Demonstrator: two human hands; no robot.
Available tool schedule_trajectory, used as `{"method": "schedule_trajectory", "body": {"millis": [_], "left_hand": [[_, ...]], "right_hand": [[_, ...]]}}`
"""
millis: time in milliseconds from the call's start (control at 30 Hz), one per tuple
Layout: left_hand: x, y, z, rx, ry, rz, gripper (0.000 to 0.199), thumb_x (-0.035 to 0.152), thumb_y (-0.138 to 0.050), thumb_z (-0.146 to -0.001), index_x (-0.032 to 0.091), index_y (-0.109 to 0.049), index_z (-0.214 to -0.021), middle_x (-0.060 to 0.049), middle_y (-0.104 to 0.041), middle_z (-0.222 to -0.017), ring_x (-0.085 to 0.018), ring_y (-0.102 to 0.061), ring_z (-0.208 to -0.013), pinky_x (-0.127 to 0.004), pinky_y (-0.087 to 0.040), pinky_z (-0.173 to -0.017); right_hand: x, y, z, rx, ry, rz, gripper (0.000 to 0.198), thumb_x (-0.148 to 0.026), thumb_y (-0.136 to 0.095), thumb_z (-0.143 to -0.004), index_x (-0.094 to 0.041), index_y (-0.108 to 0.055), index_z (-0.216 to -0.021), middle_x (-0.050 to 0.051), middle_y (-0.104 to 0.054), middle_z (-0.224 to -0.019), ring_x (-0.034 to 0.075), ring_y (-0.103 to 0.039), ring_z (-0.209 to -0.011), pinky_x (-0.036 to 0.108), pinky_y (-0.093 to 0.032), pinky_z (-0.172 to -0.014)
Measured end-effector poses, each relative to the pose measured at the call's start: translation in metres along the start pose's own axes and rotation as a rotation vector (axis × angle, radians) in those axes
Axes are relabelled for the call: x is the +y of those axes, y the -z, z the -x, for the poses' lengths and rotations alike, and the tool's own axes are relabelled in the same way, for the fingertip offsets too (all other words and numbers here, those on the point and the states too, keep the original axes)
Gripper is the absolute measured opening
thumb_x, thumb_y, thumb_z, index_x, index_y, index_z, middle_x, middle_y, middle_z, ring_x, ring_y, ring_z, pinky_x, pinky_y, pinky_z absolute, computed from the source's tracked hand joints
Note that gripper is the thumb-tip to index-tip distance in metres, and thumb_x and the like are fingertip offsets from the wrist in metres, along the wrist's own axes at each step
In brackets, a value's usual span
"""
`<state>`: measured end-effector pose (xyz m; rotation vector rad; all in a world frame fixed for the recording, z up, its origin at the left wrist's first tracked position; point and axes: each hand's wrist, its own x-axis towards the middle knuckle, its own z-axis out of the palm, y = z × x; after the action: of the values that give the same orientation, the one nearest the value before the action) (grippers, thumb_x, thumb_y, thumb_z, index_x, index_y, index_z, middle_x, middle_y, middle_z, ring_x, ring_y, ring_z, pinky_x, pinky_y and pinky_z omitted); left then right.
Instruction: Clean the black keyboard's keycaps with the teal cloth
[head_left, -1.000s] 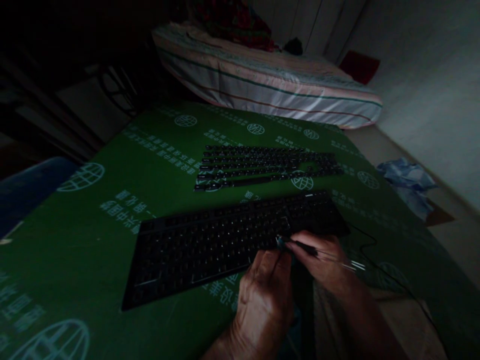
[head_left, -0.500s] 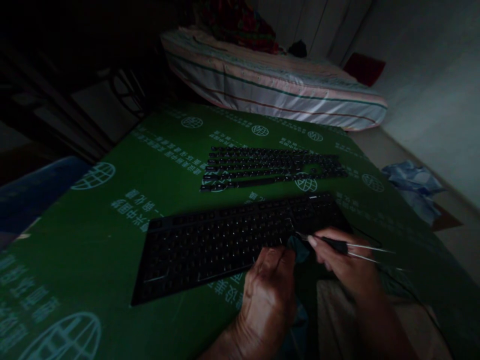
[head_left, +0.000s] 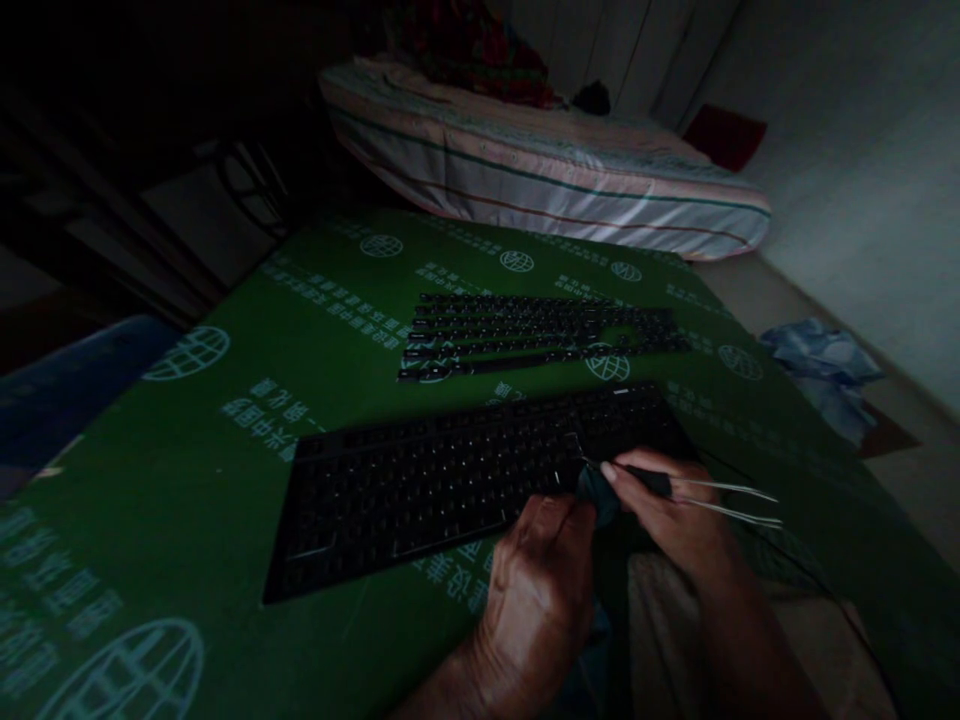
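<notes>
The black keyboard (head_left: 420, 480) lies tilted across the green surface, with its keycaps off over most of its face. My right hand (head_left: 667, 505) is closed around the black handle of a wire keycap puller (head_left: 652, 482). Two thin wires of the puller stick out to the right, and its other end reaches the keyboard's right part. Below, at the keyboard's front edge, my left hand (head_left: 544, 580) is closed on a dark teal cloth (head_left: 598, 492), bunched up near the puller's tip. Dim light hides what the tip touches.
Several rows of loose black keycaps (head_left: 525, 325) lie laid out behind the keyboard on the green printed tabletop (head_left: 247, 510). A cable (head_left: 817, 575) runs along the right side. A striped mattress (head_left: 555, 180) stands beyond, and crumpled blue cloth (head_left: 817, 360) lies at the right.
My right hand and the puller have shifted slightly left and up, and the puller's free wires have turned a little. The left hand stays nearly in place with the cloth.
</notes>
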<state>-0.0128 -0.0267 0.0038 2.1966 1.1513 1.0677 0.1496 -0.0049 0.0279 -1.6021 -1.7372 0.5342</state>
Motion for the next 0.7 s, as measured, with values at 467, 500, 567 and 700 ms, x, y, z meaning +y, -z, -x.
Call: {"method": "schedule_trajectory", "body": {"millis": [467,500,567,700], "left_hand": [[0.001,0.003,0.003,0.037,0.037,0.086,0.02,0.006,-0.042,-0.082,0.017,-0.055,-0.093,-0.005,-0.06,-0.086,-0.016,-0.057,-0.076,-0.029,-0.053,-0.068],[0.002,0.003,0.004,0.031,0.037,0.094,0.021,0.006,-0.042,-0.081,0.017,-0.055,-0.094,-0.005,-0.06,-0.086,-0.016,-0.057,-0.076,-0.029,-0.052,-0.068],[0.002,0.003,0.005,0.011,0.034,0.11,0.022,0.006,-0.043,-0.081,0.017,-0.056,-0.094,-0.005,-0.06,-0.085,-0.016,-0.057,-0.076,-0.029,-0.052,-0.068],[-0.001,-0.001,0.01,-0.053,0.022,0.14,0.021,0.006,-0.042,-0.08,0.017,-0.056,-0.091,-0.004,-0.059,-0.082,-0.016,-0.056,-0.074,-0.028,-0.05,-0.066]], "right_hand": [[0.0,0.013,0.008,0.21,-0.065,0.003,0.037,-0.037,-0.048,-0.086,-0.021,-0.058,-0.118,0.007,-0.068,-0.098,0.018,-0.065,-0.079,0.035,-0.053,-0.076],[0.0,0.014,0.01,0.203,-0.04,0.036,0.037,-0.036,-0.047,-0.087,-0.021,-0.057,-0.119,0.007,-0.068,-0.101,0.018,-0.065,-0.082,0.036,-0.052,-0.08],[0.001,0.016,0.015,0.196,0.006,0.106,0.038,-0.034,-0.045,-0.088,-0.021,-0.055,-0.122,0.008,-0.066,-0.107,0.019,-0.065,-0.089,0.036,-0.051,-0.084],[0.014,0.023,0.022,0.221,0.057,0.387,0.04,-0.031,-0.041,-0.088,-0.02,-0.053,-0.125,0.01,-0.062,-0.116,0.022,-0.061,-0.101,0.038,-0.049,-0.087]]}}
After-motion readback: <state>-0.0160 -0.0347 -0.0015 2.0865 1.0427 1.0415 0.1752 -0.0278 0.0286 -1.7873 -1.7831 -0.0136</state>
